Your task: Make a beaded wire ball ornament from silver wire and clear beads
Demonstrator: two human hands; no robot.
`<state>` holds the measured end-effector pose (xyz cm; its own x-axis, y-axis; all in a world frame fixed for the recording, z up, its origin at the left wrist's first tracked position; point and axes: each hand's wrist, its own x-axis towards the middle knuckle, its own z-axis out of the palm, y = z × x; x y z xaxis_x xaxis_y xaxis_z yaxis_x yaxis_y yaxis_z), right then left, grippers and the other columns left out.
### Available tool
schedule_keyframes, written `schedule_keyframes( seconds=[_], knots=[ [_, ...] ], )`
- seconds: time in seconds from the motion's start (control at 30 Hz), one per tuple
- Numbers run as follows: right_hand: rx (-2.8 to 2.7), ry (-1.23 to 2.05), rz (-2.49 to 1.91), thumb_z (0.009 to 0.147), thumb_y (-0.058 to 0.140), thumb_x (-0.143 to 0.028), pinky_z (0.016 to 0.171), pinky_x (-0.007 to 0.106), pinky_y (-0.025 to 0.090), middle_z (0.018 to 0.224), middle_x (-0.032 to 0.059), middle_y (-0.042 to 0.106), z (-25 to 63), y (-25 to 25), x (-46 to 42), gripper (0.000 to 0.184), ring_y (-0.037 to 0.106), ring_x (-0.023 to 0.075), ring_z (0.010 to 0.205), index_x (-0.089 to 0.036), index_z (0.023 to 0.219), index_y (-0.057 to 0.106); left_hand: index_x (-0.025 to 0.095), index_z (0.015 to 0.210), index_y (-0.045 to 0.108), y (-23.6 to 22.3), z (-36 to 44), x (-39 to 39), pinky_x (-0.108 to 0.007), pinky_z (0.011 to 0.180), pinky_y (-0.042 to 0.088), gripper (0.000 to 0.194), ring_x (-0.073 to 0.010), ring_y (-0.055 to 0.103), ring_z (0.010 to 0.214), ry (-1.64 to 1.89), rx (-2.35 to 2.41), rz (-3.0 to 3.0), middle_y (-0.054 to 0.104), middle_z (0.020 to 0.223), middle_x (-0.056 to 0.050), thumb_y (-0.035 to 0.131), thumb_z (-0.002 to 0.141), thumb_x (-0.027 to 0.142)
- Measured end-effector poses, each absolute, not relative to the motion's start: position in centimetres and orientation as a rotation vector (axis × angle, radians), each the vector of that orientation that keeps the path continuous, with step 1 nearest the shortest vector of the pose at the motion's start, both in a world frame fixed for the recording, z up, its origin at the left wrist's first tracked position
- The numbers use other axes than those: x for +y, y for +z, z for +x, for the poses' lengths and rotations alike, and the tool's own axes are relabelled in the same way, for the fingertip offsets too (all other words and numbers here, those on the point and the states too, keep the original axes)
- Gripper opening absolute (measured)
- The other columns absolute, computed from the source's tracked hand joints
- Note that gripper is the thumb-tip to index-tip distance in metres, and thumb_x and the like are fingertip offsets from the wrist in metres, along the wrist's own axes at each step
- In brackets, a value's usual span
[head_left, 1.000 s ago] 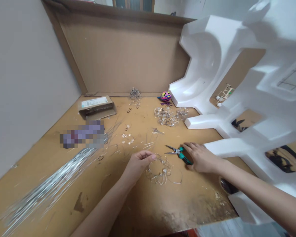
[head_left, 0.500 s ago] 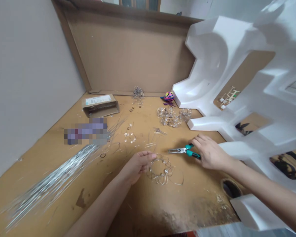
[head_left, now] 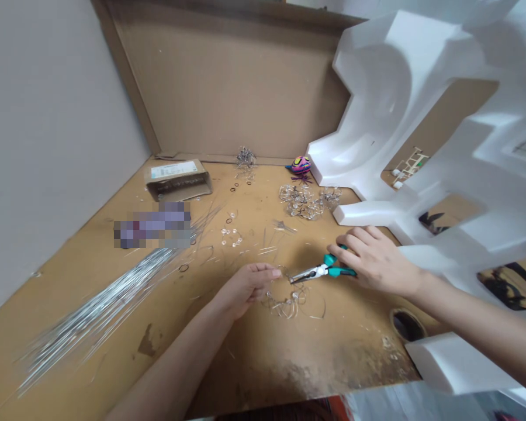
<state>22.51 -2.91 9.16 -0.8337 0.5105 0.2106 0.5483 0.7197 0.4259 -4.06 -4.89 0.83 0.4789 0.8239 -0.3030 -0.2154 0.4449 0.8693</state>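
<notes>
Left hand point(head_left: 248, 286): I pinch the beaded wire ring point(head_left: 288, 301) on the table point(head_left: 245, 365);
Right hand point(head_left: 377, 260): I grasp green-handled pliers point(head_left: 321, 270), tips near the ring's far edge;
Ring: a slack pinch could let it skid; an off-centre bite could kink it or chip a bead point(head_left: 294, 296).

Wires point(head_left: 109, 301) left of ring point(head_left: 294, 296), box point(head_left: 179, 180) behind wires
</notes>
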Motion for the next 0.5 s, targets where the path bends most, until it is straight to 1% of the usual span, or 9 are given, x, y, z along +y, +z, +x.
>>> schedule_keyframes(
  seconds=[0.17, 0.5],
  knots=[
    [-2.843, -0.746, -0.863, 0.088, 0.039, -0.022, 0.067, 0.034, 0.03, 0.089, 0.0092, 0.06, 22.3, 9.26, -3.22, 0.022, 0.046, 0.0195, 0.078, -0.018, 0.102, 0.055, 0.014, 0.069, 0.056, 0.92, -4.0, -4.98, -0.022, 0.041, 0.003, 0.027, -0.0025, 0.01, 0.04, 0.733, 0.829, 0.88, 0.022, 0.044, 0.011, 0.068, 0.066, 0.038],
    [-2.868, -0.819, -0.786, 0.088, 0.04, -0.02, 0.065, 0.033, 0.029, 0.087, 0.0076, 0.06, 22.44, 9.17, -3.27, 0.019, 0.045, 0.018, 0.075, -0.018, 0.1, 0.054, 0.013, 0.068, 0.054, 0.72, -4.11, -5.03, -0.021, 0.039, 0.003, 0.026, -0.0015, 0.01, 0.039, 0.699, 0.793, 0.858, 0.022, 0.044, 0.011, 0.068, 0.067, 0.035]
  ],
)
